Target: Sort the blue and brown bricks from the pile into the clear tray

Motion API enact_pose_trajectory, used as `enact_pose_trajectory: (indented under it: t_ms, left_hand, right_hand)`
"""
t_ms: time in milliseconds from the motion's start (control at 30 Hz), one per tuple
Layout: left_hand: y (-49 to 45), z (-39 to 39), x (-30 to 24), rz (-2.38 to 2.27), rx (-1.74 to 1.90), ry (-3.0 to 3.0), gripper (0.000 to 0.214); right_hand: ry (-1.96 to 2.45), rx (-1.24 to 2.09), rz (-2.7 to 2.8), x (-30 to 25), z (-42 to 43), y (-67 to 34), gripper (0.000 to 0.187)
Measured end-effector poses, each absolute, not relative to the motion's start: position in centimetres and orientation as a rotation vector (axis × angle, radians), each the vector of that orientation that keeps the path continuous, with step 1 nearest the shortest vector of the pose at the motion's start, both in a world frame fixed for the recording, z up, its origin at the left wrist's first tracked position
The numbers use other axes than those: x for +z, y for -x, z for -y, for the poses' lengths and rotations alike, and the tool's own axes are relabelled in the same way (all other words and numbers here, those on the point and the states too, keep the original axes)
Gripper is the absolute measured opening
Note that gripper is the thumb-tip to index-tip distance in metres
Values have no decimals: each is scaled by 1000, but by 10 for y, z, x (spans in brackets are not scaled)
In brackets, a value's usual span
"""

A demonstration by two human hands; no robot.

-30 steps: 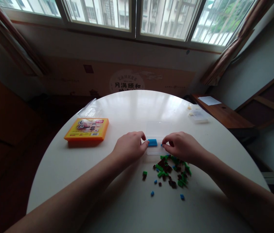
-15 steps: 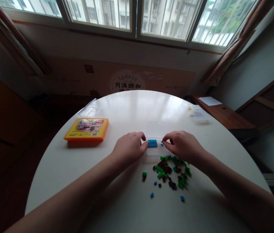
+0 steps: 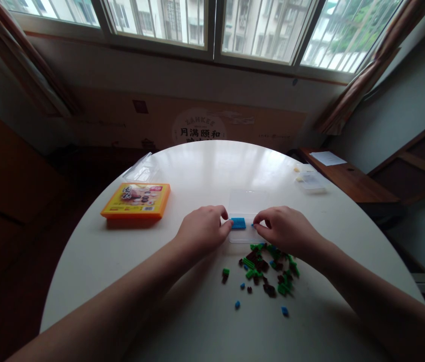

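My left hand point(image 3: 207, 226) pinches the left end of a blue studded plate point(image 3: 238, 223) between thumb and forefinger. The plate is over a clear plastic box point(image 3: 240, 239) with its lid point(image 3: 248, 197) folded back; whether it touches the bottom is unclear. To the plate's right, my right hand point(image 3: 282, 224) has its thumb and fingertips closed on a tiny blue brick point(image 3: 252, 225), mostly hidden by the fingers. Just in front of the box lies a loose pile of green, brown and blue bricks point(image 3: 261, 265).
A yellow-orange game box point(image 3: 135, 201) sits at the left, with a clear plastic tray point(image 3: 141, 168) behind it. Another clear container point(image 3: 312, 181) stands at the back right. Stray blue bricks point(image 3: 285, 311) lie nearer me on the round white table point(image 3: 182, 322).
The right fingers have closed further over the small blue bits, so less blue shows at the fingertips. My left hand keeps its hold on the plate. The whole view has shifted slightly.
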State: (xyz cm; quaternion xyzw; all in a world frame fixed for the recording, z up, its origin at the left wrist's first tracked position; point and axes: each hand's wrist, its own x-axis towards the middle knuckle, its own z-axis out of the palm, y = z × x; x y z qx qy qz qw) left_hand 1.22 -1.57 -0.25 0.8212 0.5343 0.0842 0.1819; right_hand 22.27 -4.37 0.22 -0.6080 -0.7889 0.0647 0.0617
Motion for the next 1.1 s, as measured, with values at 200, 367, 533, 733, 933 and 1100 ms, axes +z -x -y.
enact_pose_trajectory:
  t_ms: [200, 367, 533, 733, 933, 1100]
  left_hand:
    - [-12, 15, -4, -1511, 248, -2320, 29]
    - [-12, 16, -3, -1514, 227, -2313, 27]
    - [-11, 15, -4, -1513, 239, -2313, 28]
    - [-11, 15, -4, -1506, 241, -2308, 28]
    - [-11, 15, -5, -1505, 248, -2308, 29]
    - [-11, 15, -6, -1498, 246, -2314, 29]
  right_hand:
    - [1891, 289, 2348, 3, 40, -223, 22]
    - [1915, 327, 2324, 3, 38, -224, 23]
    - [1908, 206, 2337, 1, 39, -223, 23]
    - [1865, 7, 2368, 2, 45, -222, 23]
    - [1899, -17, 2385, 0, 45, -221, 22]
    - [1854, -45, 2359, -5, 44, -219, 23]
